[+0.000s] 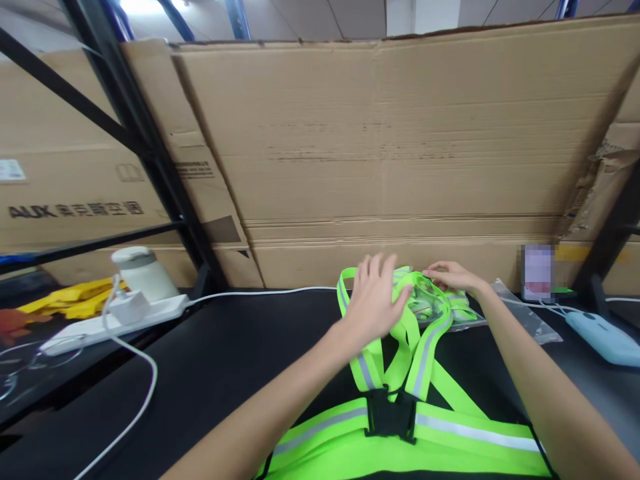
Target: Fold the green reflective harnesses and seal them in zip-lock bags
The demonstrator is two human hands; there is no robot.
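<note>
A neon-green reflective harness point(425, 363) with grey stripes lies in front of me, its shoulder straps looped upward. Its waist belt point(475, 433) runs across the near edge, joined at a black plastic buckle point(393, 415). My left hand point(375, 300) is over the left strap loop, fingers stretched out and slightly blurred, thumb apart. Around the top of the right loop, the fingertips of my right hand point(453, 275) are closed on the strap. Behind the straps lies a clear plastic bag point(470, 325) with more green material in it, partly hidden.
Cardboard sheets point(380, 140) stand behind the black table point(240, 360). At left are a power strip point(120, 323), a pale bottle point(145, 275) and yellow material point(70, 301). To the right are a phone point(537, 270) and a light-blue power bank point(604, 339) with a cable.
</note>
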